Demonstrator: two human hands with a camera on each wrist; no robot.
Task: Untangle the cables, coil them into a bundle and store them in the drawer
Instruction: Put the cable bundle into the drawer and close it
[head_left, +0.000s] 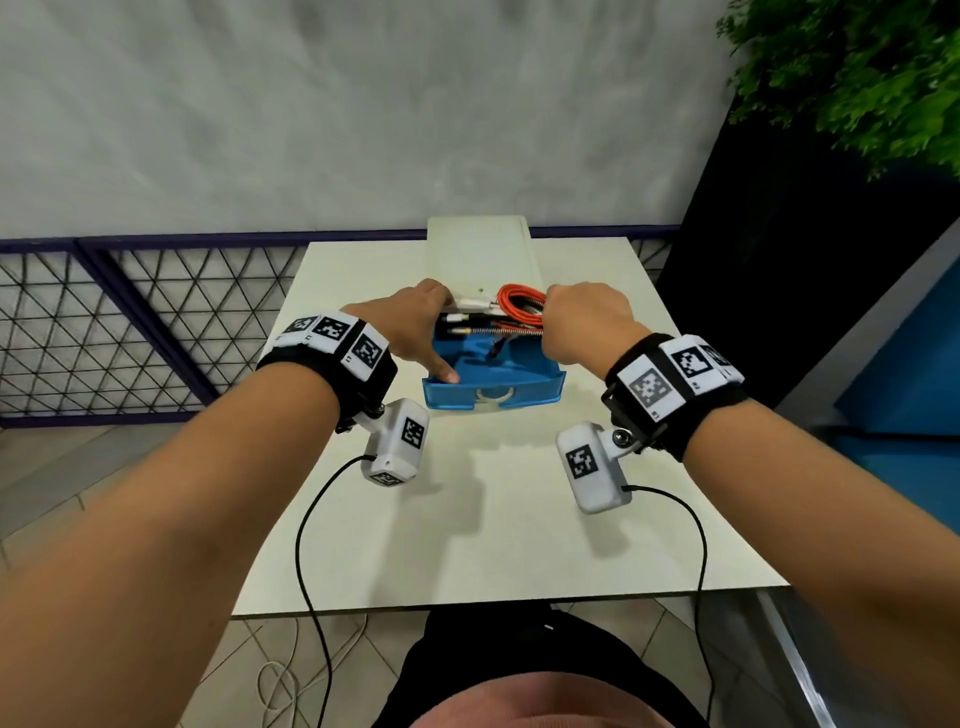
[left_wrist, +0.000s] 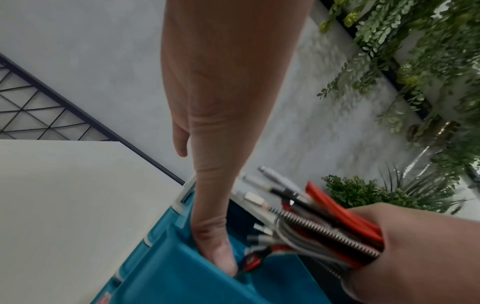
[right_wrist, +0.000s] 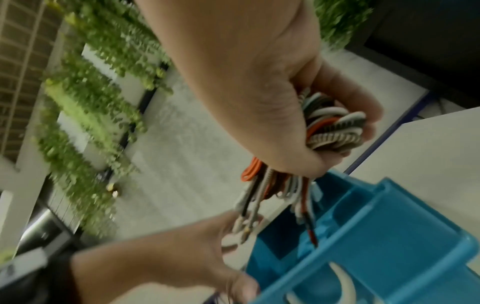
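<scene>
Right hand (head_left: 582, 322): grip closed round the coiled cable bundle (head_left: 511, 314) of orange, white, black and spring-wrapped leads, held just above the open blue drawer (head_left: 493, 397) on the desk (head_left: 498, 519). Left hand (head_left: 421, 327): fingers extended, thumb tip touching the drawer floor, gripping nothing; plug ends just beside it

A pale table (head_left: 519, 519) lies under both hands and reaches forward to a grey wall (head_left: 363, 104). Below the wall, ahead and to the left, runs a dark rail with wire mesh (head_left: 130, 322). Green plants (head_left: 857, 67) hang up on the right above a dark panel (head_left: 779, 249). Beige floor tiles (head_left: 47, 478) show left of the table.
</scene>
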